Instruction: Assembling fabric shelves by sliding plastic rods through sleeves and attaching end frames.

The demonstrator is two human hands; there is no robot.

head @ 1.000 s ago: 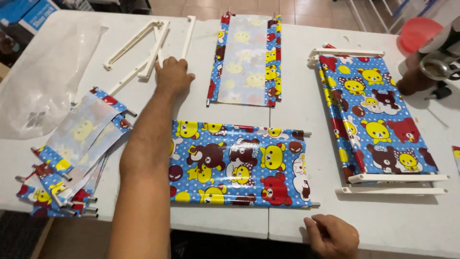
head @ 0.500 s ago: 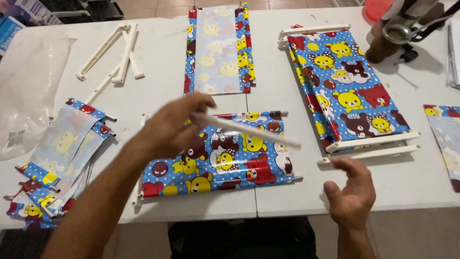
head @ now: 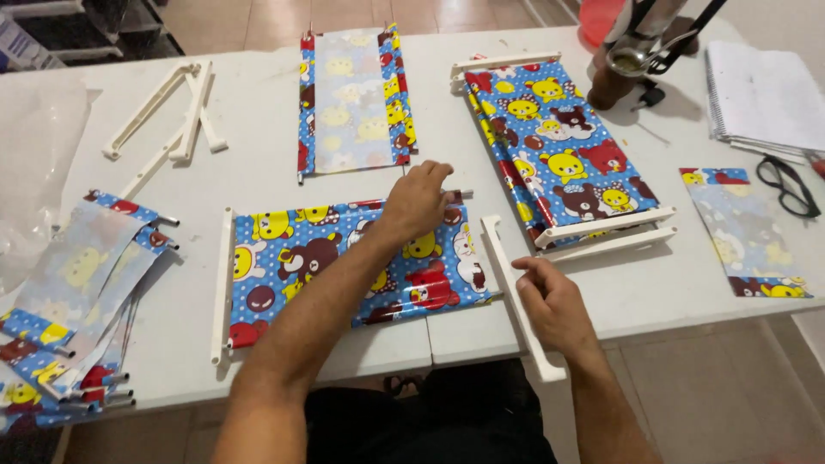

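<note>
A blue cartoon-bear patterned sheet [head: 318,262] lies flat at the front of the white table [head: 258,155]. A white plastic bar [head: 223,283] sits along its left edge. My left hand [head: 419,202] presses on the sheet's upper right corner, beside a metal rod end. My right hand [head: 550,301] rests on a second white plastic bar [head: 507,266] lying along the sheet's right edge, its near end over the table's front edge.
Another patterned sheet [head: 354,103] lies face down at the back. An assembled one with white bars [head: 563,150] lies right. Loose white bars [head: 176,112] lie back left, a stack of sheets [head: 77,292] left. A notebook [head: 760,99], glasses [head: 786,185] and a small sheet [head: 748,232] sit far right.
My left hand brought a white bar from the back left pile across to the sheet's right edge and let go; my right hand moved onto it. The left hand now presses the sheet's corner.
</note>
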